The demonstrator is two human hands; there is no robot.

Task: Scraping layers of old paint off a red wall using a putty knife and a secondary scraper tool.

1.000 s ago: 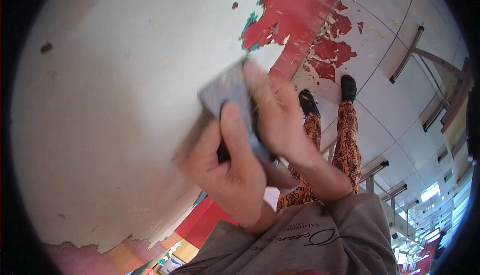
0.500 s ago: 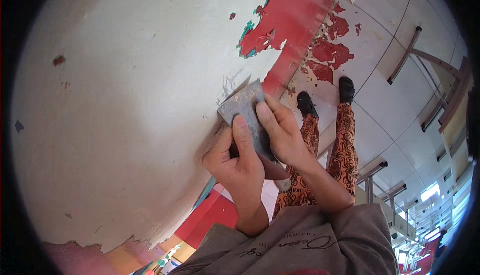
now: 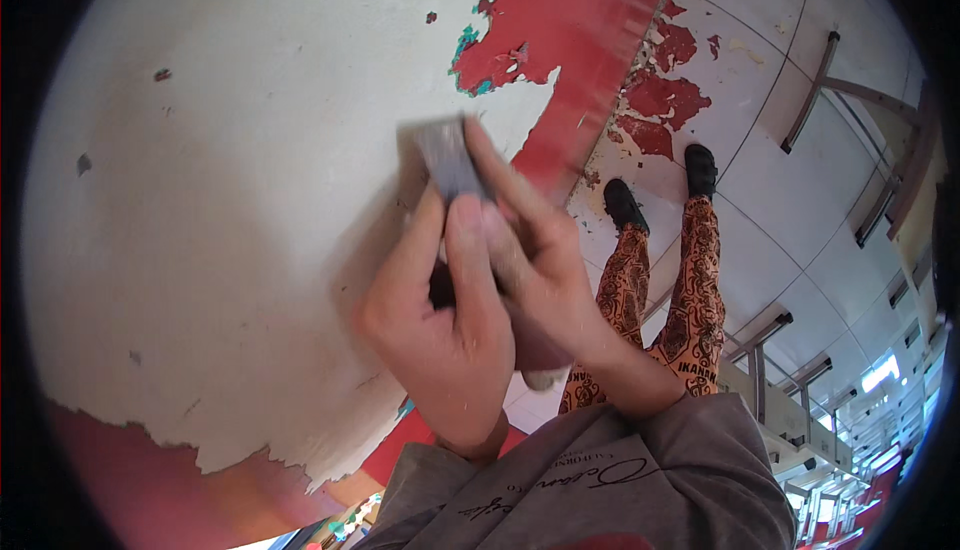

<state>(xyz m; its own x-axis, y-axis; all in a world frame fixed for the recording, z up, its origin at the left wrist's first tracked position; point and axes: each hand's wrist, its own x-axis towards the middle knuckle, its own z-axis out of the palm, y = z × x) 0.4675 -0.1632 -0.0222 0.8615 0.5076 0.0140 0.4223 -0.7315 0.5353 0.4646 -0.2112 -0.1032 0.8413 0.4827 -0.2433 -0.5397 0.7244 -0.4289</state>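
Note:
Both of my hands grip one paint scraper (image 3: 447, 158), its flat grey metal blade slightly smeared by motion. My left hand (image 3: 435, 320) is closed around it, the thumb laid along the lower part of the blade. From the other side my right hand (image 3: 548, 270) holds it too, with the index finger stretched along the blade's right edge. Most of the brown handle is hidden behind my hands. Blade and fingertips are at the pale, bared wall (image 3: 230, 220); whether the edge touches it I cannot tell. Red paint (image 3: 575, 35) with a ragged, green-tinged border covers the wall's lower part.
Peeled red paint flakes (image 3: 665, 95) lie along the wall's foot on the tiled floor (image 3: 765, 205). My dark shoes (image 3: 622, 203) stand close to them. Metal-legged furniture (image 3: 812, 90) is at the right. More red paint (image 3: 150, 480) borders the bare patch at lower left.
Both hands have moved up and slightly left with the scraper. Its blade has turned and shows a narrower face. The view of the wall has shifted a little.

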